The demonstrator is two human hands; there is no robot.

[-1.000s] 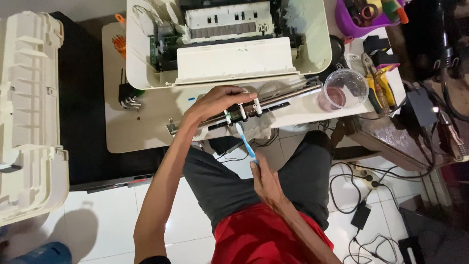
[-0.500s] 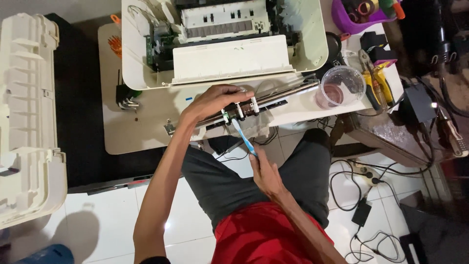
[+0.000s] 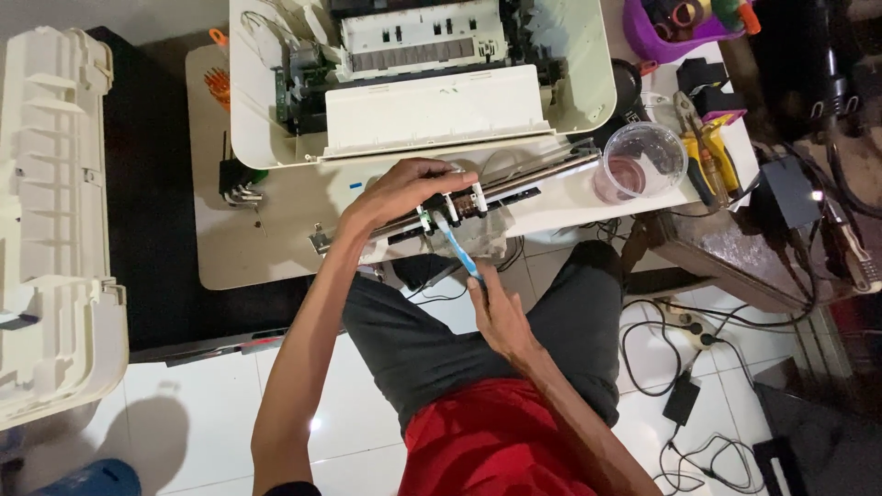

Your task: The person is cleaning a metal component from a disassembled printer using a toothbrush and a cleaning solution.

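Left hand [image 3: 404, 193] grips the roller shaft [image 3: 459, 204] (table edge); right hand [image 3: 501, 308] pinches a toothbrush [image 3: 457, 248] below it.

The floor [image 3: 193, 413] is laid with glossy white tiles that catch a soft reflection of the light. A low cream table [image 3: 248, 248] stands in the middle, with a darker wooden bench [image 3: 726, 253] at its right end. Black cables [image 3: 661, 354] and a power strip [image 3: 684, 321] sprawl over the tiles beneath, and a black mat [image 3: 156, 230] lies on the left.
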